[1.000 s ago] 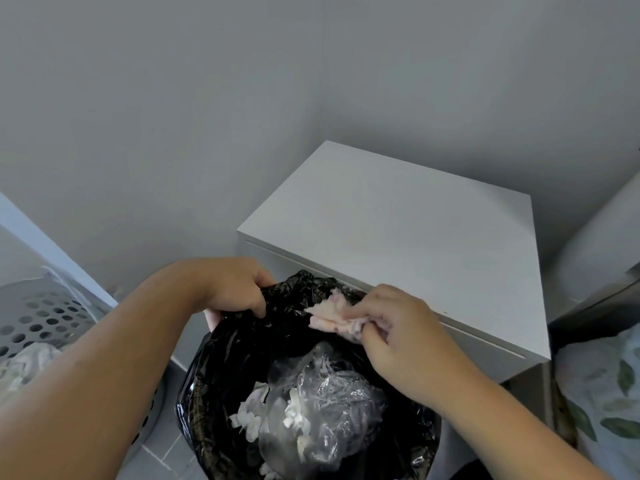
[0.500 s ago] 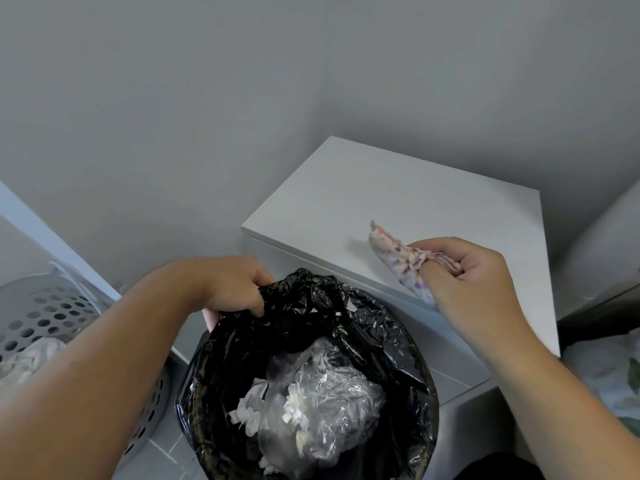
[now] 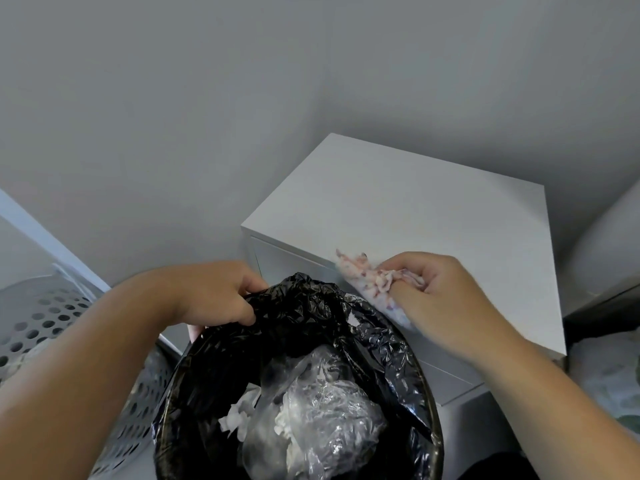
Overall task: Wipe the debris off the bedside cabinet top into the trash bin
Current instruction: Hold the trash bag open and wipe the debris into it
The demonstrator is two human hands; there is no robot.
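A blurred, seemingly pink-speckled cloth [image 3: 360,278] is clenched in the right hand [image 3: 446,299] at the cabinet top [image 3: 415,209] edge; the trash bin [image 3: 381,341] liner is gripped by the left hand [image 3: 214,292]

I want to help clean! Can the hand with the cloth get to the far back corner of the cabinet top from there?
Probably yes. The right hand holds the cloth at the front edge of the cabinet top, and nothing visible stands between it and the back corner. The left hand holding the trash bin liner stays clear.

cabinet [image 3: 415,209]: plain white | bin liner [image 3: 311,313]: glossy black | cloth [image 3: 367,282]: white with pink-red specks | bag in bin [image 3: 322,420]: clear | basket [image 3: 41,317]: pale grey, round holes | wall [image 3: 173,116]: plain grey
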